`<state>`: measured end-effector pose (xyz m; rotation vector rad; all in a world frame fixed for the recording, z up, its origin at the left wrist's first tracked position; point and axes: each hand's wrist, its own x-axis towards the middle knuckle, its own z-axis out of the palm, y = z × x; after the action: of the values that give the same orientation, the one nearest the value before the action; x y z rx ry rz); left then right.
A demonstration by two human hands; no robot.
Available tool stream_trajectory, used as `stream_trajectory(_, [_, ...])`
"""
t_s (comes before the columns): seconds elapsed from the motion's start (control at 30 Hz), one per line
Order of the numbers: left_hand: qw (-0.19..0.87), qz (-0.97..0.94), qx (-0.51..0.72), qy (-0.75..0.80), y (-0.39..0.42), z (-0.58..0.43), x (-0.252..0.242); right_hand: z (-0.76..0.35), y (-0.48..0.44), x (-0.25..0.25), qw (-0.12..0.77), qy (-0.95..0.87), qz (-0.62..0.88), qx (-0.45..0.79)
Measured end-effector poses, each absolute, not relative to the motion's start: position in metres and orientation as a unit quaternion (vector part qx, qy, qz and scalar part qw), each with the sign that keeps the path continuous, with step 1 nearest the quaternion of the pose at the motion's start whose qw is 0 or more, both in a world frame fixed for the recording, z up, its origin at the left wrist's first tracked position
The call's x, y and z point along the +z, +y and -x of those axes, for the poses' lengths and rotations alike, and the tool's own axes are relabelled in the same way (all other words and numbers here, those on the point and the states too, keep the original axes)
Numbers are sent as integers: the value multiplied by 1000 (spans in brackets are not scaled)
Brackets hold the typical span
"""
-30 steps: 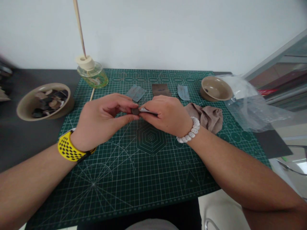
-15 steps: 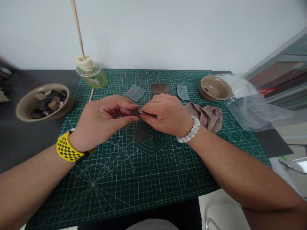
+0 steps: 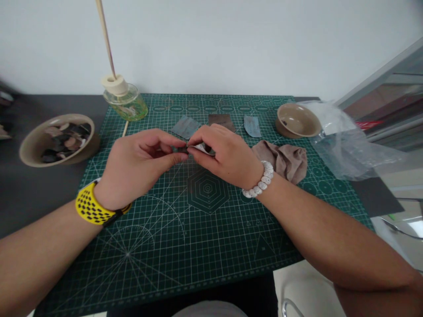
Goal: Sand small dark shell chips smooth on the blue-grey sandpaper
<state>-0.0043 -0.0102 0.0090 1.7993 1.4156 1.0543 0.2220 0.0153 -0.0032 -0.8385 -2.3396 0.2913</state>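
Over the green cutting mat my two hands meet. My left hand, with a yellow watch band on the wrist, pinches a small dark round piece between thumb and fingers. My right hand, with a white bead bracelet, is closed on a small folded sheet of abrasive paper pressed against that piece. Both hands hover just above the mat's middle.
A tan bowl with several dark and pale pieces stands at the left. A glass diffuser bottle with a reed stands behind. Three sanding sheets, a brown cloth, a second tan bowl and a plastic bag lie at the right.
Both hands have shifted slightly up and away from me; my right hand's paper has moved over the small piece. Nothing else has moved.
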Motion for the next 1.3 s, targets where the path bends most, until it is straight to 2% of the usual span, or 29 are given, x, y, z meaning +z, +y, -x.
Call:
stream_trajectory(0.27, [354, -654, 410, 528, -10, 3, 6, -221, 11, 0, 302, -885, 336, 111])
stream_trajectory(0.47, [330, -663, 408, 534, -6, 2, 8, -223, 16, -4, 306, -894, 302, 125])
stream_trajectory(0.67, [322, -666, 457, 494, -3, 1, 9, -227, 18, 0, 282, -919, 250, 116])
stream_trajectory(1.3, [290, -661, 507, 471, -5, -3, 9, -221, 14, 2, 252, -925, 275, 66])
